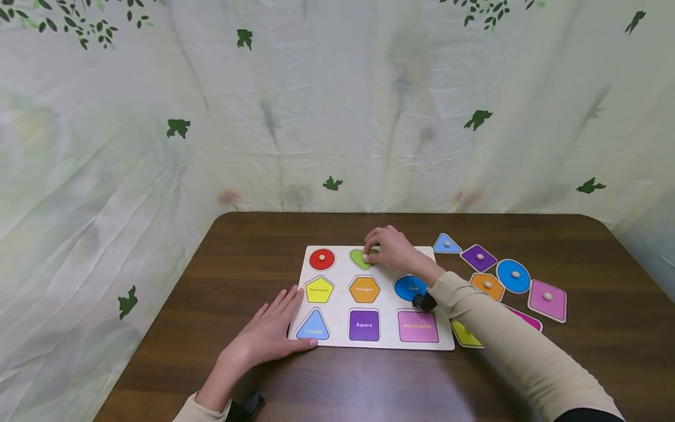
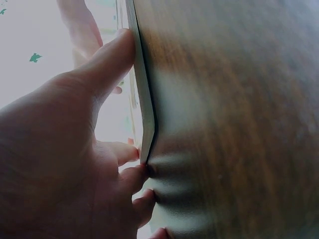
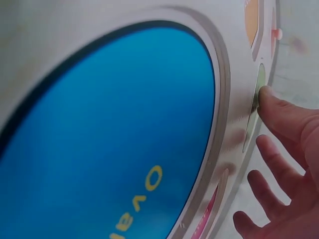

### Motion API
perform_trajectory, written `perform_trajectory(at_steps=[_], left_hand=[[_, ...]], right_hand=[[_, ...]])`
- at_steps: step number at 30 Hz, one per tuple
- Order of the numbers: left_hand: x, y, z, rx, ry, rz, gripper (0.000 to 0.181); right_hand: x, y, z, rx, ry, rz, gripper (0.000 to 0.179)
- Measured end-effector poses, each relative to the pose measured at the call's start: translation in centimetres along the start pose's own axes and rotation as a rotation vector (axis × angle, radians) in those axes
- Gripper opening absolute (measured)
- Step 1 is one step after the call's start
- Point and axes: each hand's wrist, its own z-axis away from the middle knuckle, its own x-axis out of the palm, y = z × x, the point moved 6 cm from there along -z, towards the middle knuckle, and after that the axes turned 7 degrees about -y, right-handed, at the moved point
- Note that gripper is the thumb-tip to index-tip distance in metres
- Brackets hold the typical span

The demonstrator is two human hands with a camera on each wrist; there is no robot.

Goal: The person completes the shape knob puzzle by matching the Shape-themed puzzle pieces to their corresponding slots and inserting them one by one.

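Observation:
A white shape puzzle board [image 1: 337, 319] lies on the wooden table. My left hand [image 1: 271, 331] holds the board's near left corner steady, fingers straight along the left side and thumb at the front edge; the left wrist view shows the thumb [image 2: 117, 57] against the rim. Over the back row, my right hand [image 1: 392, 249] pinches a green puzzle piece [image 1: 358, 256] by its pale knob, and the piece sits at its slot. A red round piece [image 1: 322, 259] with a knob is in the back left slot. The blue Oval slot [image 3: 124, 114] fills the right wrist view.
Right of the board lie loose knobbed pieces: a blue triangle [image 1: 446, 245], purple diamond [image 1: 479, 258], blue circle [image 1: 513, 276], orange piece [image 1: 486, 286] and pink square [image 1: 547, 300]. The right forearm partly covers a yellow piece [image 1: 465, 335] and a magenta one [image 1: 524, 318]. A printed curtain [image 1: 337, 105] hangs behind.

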Motion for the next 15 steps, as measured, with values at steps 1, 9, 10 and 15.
perform_trajectory(at_steps=[1,9,10,15], left_hand=[[0.0,0.0,0.0,0.0,0.0,0.0,0.109],[-0.1,0.0,0.0,0.001,-0.002,-0.004,0.109],[-0.1,0.0,0.0,0.001,-0.001,-0.005,0.109],[0.0,-0.1,-0.1,-0.002,0.001,-0.003,0.109]], right_hand=[[0.0,0.0,0.0,0.0,-0.003,0.004,0.009],[-0.4,0.1,0.7,-0.016,-0.014,0.0,0.015],[-0.5,0.2,0.8,-0.016,-0.012,-0.011,0.017],[-1.2,0.3,1.7,-0.033,-0.013,-0.05,0.029]])
